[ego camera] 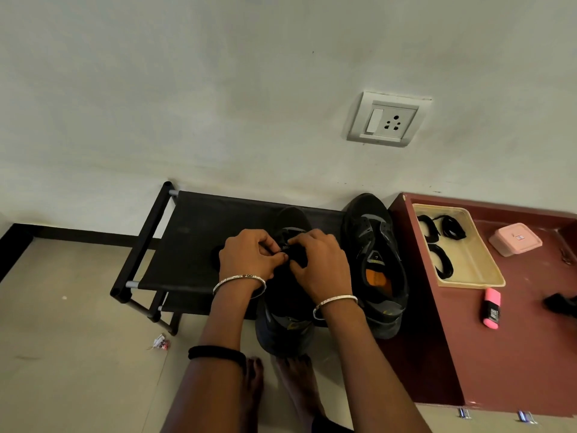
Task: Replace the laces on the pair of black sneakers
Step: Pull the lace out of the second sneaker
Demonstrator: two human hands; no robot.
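Two black sneakers stand on a low black shoe rack (pixel 187 239). Over the left sneaker (pixel 285 323) both my hands work at the lacing area. My left hand (pixel 246 256) has its fingers curled and pinches a black lace (pixel 285 250) at the eyelets. My right hand (pixel 321 264) pinches the same lace from the other side. The right sneaker (pixel 374 264) stands beside it without laces, its orange insole showing. My hands hide most of the left sneaker's tongue.
A maroon cabinet (pixel 515 354) on the right carries a beige tray (pixel 480 260) with coiled black laces (pixel 449 228), a pink box (pixel 515 239) and a pink highlighter (pixel 492 307). The wall with a socket (pixel 388 120) stands right behind. My bare feet (pixel 299 382) are on the floor below.
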